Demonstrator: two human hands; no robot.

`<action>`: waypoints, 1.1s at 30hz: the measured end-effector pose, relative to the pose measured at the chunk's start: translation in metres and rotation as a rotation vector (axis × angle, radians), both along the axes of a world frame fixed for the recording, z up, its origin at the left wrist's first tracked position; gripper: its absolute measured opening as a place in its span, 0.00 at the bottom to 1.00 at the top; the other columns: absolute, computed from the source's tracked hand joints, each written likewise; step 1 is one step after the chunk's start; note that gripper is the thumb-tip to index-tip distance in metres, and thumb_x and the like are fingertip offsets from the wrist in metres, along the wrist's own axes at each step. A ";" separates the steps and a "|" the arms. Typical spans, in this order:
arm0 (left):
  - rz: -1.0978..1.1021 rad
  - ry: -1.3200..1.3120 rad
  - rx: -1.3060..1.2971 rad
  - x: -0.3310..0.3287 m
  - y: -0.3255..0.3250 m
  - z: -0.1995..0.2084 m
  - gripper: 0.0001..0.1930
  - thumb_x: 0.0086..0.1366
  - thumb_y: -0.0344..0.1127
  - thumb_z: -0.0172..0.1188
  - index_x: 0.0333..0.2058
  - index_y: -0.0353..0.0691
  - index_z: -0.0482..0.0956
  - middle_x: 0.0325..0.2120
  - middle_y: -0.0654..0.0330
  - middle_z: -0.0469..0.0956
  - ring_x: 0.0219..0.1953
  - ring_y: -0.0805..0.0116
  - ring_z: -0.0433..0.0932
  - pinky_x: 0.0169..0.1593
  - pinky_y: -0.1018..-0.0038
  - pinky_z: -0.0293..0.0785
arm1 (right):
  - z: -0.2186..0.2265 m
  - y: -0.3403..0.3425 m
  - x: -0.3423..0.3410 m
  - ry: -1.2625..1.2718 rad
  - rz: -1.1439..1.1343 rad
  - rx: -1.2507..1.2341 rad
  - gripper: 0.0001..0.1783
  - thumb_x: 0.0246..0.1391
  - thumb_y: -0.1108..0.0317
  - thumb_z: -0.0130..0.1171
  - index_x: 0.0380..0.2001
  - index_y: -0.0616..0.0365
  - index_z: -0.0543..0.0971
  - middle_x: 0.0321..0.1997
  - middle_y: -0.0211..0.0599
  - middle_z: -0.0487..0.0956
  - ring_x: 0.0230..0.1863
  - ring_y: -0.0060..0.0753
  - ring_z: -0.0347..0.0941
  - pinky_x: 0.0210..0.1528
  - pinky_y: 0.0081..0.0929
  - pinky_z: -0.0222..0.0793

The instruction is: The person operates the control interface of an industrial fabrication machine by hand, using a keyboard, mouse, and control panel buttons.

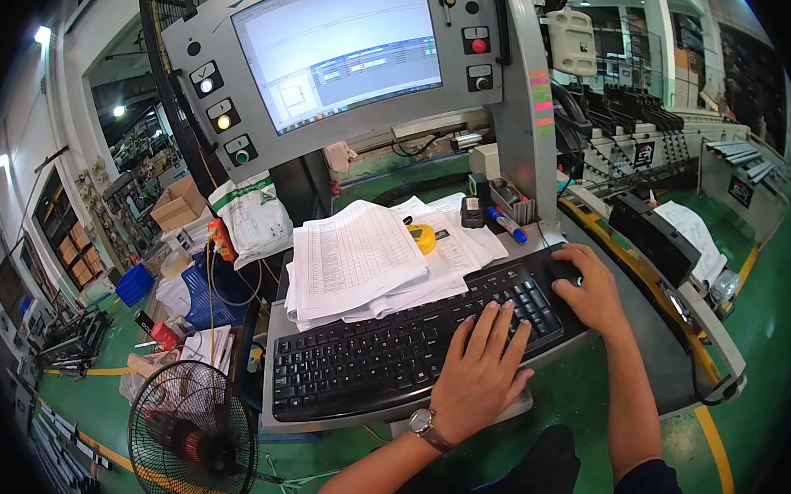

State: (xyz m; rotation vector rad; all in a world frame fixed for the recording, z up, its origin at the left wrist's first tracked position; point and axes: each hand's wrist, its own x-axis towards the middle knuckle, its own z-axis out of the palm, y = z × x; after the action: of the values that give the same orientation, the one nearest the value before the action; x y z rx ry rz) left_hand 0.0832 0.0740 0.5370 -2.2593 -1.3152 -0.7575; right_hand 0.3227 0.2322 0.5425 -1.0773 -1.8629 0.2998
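Observation:
My left hand lies with its fingers stretched over the right part of a black keyboard, near the number pad. A wristwatch with a brown strap is on that wrist. To the right of the keyboard, my right hand is curved over a black computer mouse, which its fingers partly hide. Behind the keyboard lies a stack of printed sheets, overlapping the keyboard's back edge. Above them stands a lit screen in a grey control panel with round buttons along both sides.
A yellow tape measure and a blue marker lie by the sheets. A black fan stands at lower left. A white bag is beside the panel. To the right runs a machine rail with a black box.

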 end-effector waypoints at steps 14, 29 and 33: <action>0.007 0.000 -0.002 0.000 0.001 -0.001 0.38 0.72 0.55 0.75 0.74 0.42 0.78 0.73 0.46 0.79 0.79 0.45 0.71 0.80 0.46 0.68 | 0.001 0.000 0.000 -0.008 0.001 0.000 0.27 0.56 0.65 0.68 0.60 0.56 0.87 0.70 0.51 0.84 0.71 0.60 0.81 0.74 0.47 0.75; 0.002 0.022 -0.047 -0.001 0.002 -0.001 0.38 0.73 0.55 0.74 0.74 0.41 0.79 0.72 0.47 0.80 0.78 0.46 0.73 0.79 0.46 0.68 | 0.001 0.000 -0.001 0.029 0.012 -0.002 0.28 0.56 0.64 0.67 0.61 0.58 0.86 0.68 0.48 0.85 0.70 0.58 0.83 0.73 0.45 0.77; 0.001 0.006 -0.004 0.000 0.002 -0.001 0.38 0.73 0.55 0.74 0.73 0.40 0.79 0.69 0.48 0.82 0.76 0.47 0.74 0.79 0.46 0.69 | 0.002 -0.001 0.000 0.023 0.010 -0.007 0.28 0.56 0.64 0.67 0.61 0.58 0.86 0.68 0.48 0.85 0.69 0.58 0.83 0.74 0.46 0.76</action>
State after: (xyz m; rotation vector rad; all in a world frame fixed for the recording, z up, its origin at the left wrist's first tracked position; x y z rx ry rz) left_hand 0.0832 0.0756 0.5360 -2.2618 -1.3163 -0.7477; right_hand 0.3225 0.2315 0.5443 -1.0660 -1.8487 0.3232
